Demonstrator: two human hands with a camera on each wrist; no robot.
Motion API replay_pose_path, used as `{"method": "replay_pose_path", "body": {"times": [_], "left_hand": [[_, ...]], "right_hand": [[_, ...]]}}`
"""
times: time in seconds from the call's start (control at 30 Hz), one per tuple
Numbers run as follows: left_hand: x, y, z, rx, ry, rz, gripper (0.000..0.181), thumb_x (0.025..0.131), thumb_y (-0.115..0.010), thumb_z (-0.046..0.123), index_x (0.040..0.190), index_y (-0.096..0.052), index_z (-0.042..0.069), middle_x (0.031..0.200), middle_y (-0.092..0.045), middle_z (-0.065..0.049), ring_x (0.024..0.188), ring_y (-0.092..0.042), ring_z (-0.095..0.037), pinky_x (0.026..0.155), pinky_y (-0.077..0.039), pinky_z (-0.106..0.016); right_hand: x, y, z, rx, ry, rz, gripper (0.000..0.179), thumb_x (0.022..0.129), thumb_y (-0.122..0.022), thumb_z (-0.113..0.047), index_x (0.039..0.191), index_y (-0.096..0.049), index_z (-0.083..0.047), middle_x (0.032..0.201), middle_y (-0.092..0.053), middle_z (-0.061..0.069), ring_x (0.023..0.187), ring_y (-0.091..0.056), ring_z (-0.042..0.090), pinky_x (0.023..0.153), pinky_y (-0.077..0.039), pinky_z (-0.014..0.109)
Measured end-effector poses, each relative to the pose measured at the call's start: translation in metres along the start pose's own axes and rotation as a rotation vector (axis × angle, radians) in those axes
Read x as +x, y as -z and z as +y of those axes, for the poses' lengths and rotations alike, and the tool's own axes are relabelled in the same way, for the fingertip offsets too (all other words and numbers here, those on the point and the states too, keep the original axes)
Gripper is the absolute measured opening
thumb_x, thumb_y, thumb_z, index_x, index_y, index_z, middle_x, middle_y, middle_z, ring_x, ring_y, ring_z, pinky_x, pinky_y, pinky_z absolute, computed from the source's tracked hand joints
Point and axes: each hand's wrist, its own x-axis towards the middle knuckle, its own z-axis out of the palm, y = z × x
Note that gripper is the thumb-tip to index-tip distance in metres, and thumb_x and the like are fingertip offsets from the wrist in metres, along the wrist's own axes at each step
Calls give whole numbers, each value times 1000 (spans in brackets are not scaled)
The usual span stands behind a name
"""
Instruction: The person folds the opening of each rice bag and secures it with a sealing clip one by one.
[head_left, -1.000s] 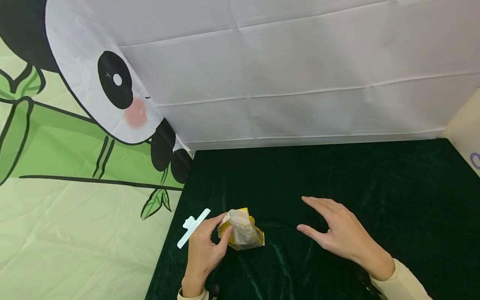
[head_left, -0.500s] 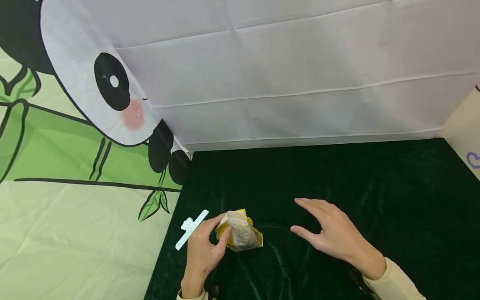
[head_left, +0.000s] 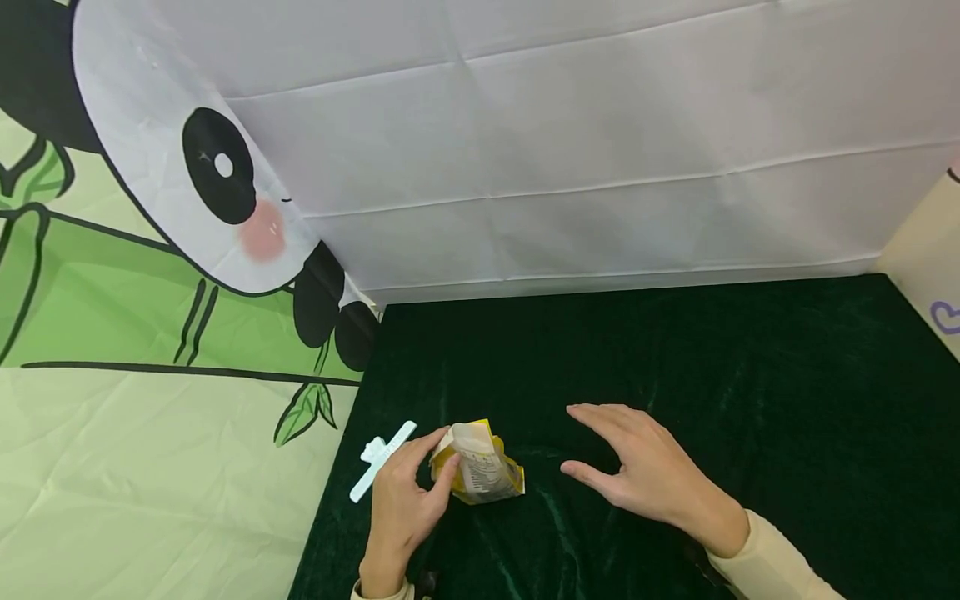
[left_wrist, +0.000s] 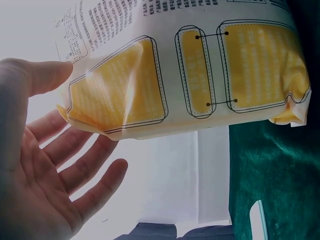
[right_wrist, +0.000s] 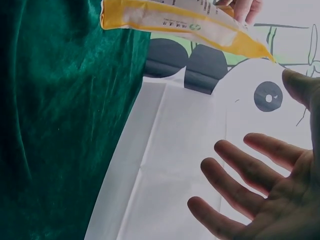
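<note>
A yellow and white printed plastic packet (head_left: 483,467) stands on the left part of the dark green cloth. My left hand (head_left: 405,500) holds its left upper edge, thumb on the near side and fingers at the far side; in the left wrist view the fingers (left_wrist: 82,157) are spread and partly behind the packet (left_wrist: 185,75). To the right of the packet and apart from it, my right hand (head_left: 645,471) hovers, thumb and fingers spread, holding nothing. A pale, long bag clip (head_left: 384,460) lies just left of my left hand, partly covered by it.
Green velvet-like cloth (head_left: 712,358) covers the table. Behind it hangs a white sheet (head_left: 600,167), and on the left a printed panda-and-bamboo backdrop (head_left: 150,450). A cream panel (head_left: 926,258) borders the right side.
My right hand has moved left, closer to the packet, with its fingers still spread. The left hand and the packet have stayed in place; the head view has shifted slightly.
</note>
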Motion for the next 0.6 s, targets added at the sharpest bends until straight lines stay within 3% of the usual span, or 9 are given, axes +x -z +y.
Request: {"method": "replay_pose_path", "body": {"times": [0.43, 0.6], "left_hand": [[2, -2, -3, 25, -53, 14, 34, 93, -83, 22, 125, -77, 14, 115, -81, -2, 101, -77, -19, 86, -65, -46], [2, -1, -2, 24, -35, 8, 34, 92, -84, 23, 124, -77, 14, 116, -81, -2, 102, -76, -18, 87, -65, -46]], "right_hand": [[9, -9, -15, 16, 34, -32, 67, 96, -72, -60, 148, -63, -20, 146, -67, 1, 132, -65, 28, 109, -53, 59], [14, -12, -21, 21, 62, -27, 66, 96, -71, -62, 147, -64, -20, 146, -68, -1, 132, -65, 25, 109, -54, 56]]}}
